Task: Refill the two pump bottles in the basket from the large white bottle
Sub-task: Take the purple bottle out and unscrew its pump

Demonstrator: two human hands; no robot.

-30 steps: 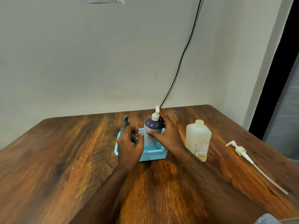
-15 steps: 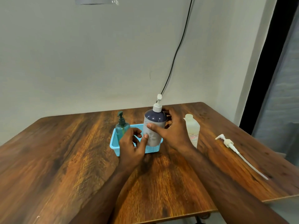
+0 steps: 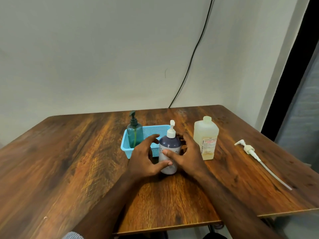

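Purple pump bottle point(image 3: 168, 152) stands upright on the table point(image 3: 69, 161), out of the basket point(image 3: 151, 131), just in front of its near right corner. White pump head on, nozzle pointing up.

Both hands flank it. Left hand point(image 3: 145, 159): fingers spread and loosely curved, thumb tip touching the bottle's lower front, other fingers off the bottle on its left. Right hand point(image 3: 187, 155): thumb lies across the bottle's front label, fingers spread behind and to the right of it; can't tell if they touch. Neither hand is wrapped firmly round the bottle; the two are apart, with the bottle between.

Green pump bottle point(image 3: 135, 135) sits upright in the basket's left end, dark pump on.

Large white bottle point(image 3: 206, 138) stands upright on the table just right of the right hand, no pump fitted, label facing the camera.

Loose white pump point(image 3: 248, 149) with long dip tube lies flat on the table, well right of the white bottle.

Black cable point(image 3: 195, 54) runs down the wall behind the table.
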